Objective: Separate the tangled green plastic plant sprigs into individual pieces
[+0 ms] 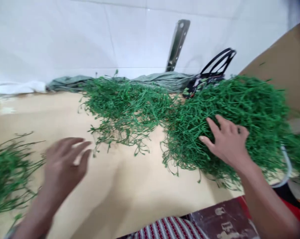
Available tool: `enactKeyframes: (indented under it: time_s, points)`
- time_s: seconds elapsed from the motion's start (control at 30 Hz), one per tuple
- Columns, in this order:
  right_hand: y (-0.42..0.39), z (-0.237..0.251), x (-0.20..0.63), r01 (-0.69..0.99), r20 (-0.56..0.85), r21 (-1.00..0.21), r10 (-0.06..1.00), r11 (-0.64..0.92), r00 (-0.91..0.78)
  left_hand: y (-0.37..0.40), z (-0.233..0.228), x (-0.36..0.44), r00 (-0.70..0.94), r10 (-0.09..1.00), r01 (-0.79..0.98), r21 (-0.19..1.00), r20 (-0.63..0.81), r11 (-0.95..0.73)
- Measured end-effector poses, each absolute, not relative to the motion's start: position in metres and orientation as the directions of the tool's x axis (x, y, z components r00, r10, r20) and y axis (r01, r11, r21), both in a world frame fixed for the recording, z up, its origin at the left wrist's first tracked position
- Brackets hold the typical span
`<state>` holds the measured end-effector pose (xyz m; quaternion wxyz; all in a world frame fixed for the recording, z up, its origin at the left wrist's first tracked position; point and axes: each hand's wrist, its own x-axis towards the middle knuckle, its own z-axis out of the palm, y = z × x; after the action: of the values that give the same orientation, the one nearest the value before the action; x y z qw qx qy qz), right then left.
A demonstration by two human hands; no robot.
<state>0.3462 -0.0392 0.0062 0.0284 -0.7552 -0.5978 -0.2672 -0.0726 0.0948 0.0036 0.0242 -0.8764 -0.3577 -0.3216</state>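
One large pile [259,106] of green stems: set beneath and around the right hand [226,141], the nearer one; fingers are spread, nothing is seen gripped, firm contact cannot be told. One thinner spread [125,103]: laid beyond and between the hands, long axis turned crosswise, joined to the pile. Left hand [64,162]: loosely curled, unfilled, held above the bench [140,179]. One bunch [5,176]: placed left of the left hand.
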Motion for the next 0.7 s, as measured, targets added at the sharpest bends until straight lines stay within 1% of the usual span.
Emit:
enactKeyframes:
  time_s: [0.07, 0.1, 0.2, 0.27, 0.33, 0.4, 0.47, 0.57, 0.63, 0.7]
  points:
    - [-0.045, 0.013, 0.347, 0.932, 0.452, 0.274, 0.888, -0.235, 0.091, 0.080, 0.008, -0.049, 0.615, 0.597, 0.642, 0.111, 0.516, -0.758]
    - [-0.048, 0.017, 0.348, 0.940, 0.461, 0.269, 0.885, -0.211, 0.067, 0.075, 0.008, -0.034, 0.664, 0.589, 0.628, 0.084, 0.461, -0.774]
    - [-0.056, 0.031, 0.353, 0.949, 0.465, 0.274, 0.885, -0.155, 0.010, 0.071, 0.004, 0.005, 0.760, 0.561, 0.572, 0.073, 0.329, -0.817]
    - [-0.060, 0.037, 0.354, 0.948, 0.444, 0.293, 0.896, -0.129, -0.015, 0.073, -0.003, 0.022, 0.804, 0.535, 0.547, 0.029, 0.259, -0.837]
    - [-0.063, 0.042, 0.350, 0.952, 0.469, 0.282, 0.883, -0.123, -0.025, 0.075, -0.012, 0.034, 0.817, 0.534, 0.550, -0.017, 0.218, -0.835]
    - [-0.064, 0.046, 0.340, 0.967, 0.530, 0.239, 0.846, -0.093, -0.049, 0.075, -0.022, 0.044, 0.786, 0.581, 0.601, -0.039, 0.211, -0.799]
    - [-0.061, 0.047, 0.323, 0.980, 0.571, 0.198, 0.810, 0.021, -0.133, 0.072, -0.031, 0.051, 0.736, 0.643, 0.664, -0.041, 0.213, -0.747]
    - [-0.053, 0.039, 0.288, 0.939, 0.558, 0.119, 0.761, 0.322, -0.332, 0.065, -0.041, 0.053, 0.708, 0.675, 0.695, -0.031, 0.206, -0.719]
    - [-0.048, 0.026, 0.263, 0.891, 0.519, 0.013, 0.758, 0.454, -0.394, 0.058, -0.045, 0.044, 0.736, 0.646, 0.661, -0.012, 0.203, -0.750]
    - [-0.042, 0.011, 0.242, 0.864, 0.425, -0.105, 0.807, 0.493, -0.409, 0.049, -0.046, 0.029, 0.786, 0.586, 0.594, 0.025, 0.196, -0.804]
